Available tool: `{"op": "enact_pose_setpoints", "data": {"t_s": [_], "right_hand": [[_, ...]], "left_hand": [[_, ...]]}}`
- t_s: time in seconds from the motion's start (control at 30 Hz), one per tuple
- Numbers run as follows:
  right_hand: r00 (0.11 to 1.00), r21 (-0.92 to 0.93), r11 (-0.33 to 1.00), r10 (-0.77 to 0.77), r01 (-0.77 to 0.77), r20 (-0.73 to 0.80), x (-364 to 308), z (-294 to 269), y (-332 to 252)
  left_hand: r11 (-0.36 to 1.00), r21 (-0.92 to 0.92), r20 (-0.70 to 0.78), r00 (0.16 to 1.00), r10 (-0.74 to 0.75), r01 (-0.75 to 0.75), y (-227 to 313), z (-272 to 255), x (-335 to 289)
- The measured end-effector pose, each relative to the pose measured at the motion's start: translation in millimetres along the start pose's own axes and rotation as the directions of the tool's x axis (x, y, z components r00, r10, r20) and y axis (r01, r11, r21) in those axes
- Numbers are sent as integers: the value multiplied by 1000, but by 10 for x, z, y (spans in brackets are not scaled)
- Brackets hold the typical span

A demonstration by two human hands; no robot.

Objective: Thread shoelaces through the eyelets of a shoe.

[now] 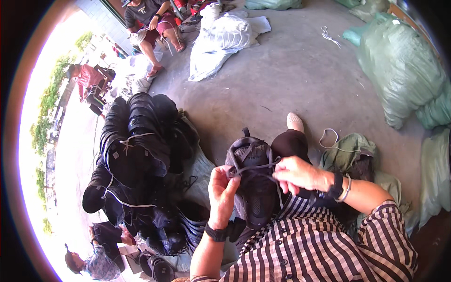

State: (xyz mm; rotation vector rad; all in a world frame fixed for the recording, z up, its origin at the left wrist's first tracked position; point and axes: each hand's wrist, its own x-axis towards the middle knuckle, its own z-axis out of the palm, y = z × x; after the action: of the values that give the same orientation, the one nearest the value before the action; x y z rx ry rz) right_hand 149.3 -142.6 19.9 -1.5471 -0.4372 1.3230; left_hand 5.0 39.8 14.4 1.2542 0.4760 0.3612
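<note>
A dark grey and black lace-up shoe (255, 207) rests on my lap, its mesh tongue and heel loop facing away from me. Across its opening runs a dark shoelace (257, 168). My left hand (221, 192) pinches the lace between thumb and fingers at the shoe's left edge. On the other side, my right hand (298, 175) is closed on the lace, fingers bent. Parts of the lace are hidden by my fingers.
Stacks of dark shoe parts (136, 160), bundled with white cord, stand to my left. Green sacks (404, 70) lie at the right, and a green cloth bag (352, 152) is nearby. A white sack (221, 42) lies ahead. Other people (150, 23) sit at the left and far left.
</note>
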Motion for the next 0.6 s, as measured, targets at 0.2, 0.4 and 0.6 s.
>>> {"op": "enact_pose_setpoints", "data": {"t_s": [0.2,0.4,0.6], "right_hand": [[998,20,1000,-25,24,51,-181,56,114],[994,76,993,95,-91,-51,-163,-75,54],[994,97,995,-1,11,-107,-93,-152,-25]], "left_hand": [[998,67,20,1000,7,-8,-22,-3,-130],[975,164,-60,988,-143,151,106,-74,145],[976,216,-21,999,-35,39,0,9,184]]}}
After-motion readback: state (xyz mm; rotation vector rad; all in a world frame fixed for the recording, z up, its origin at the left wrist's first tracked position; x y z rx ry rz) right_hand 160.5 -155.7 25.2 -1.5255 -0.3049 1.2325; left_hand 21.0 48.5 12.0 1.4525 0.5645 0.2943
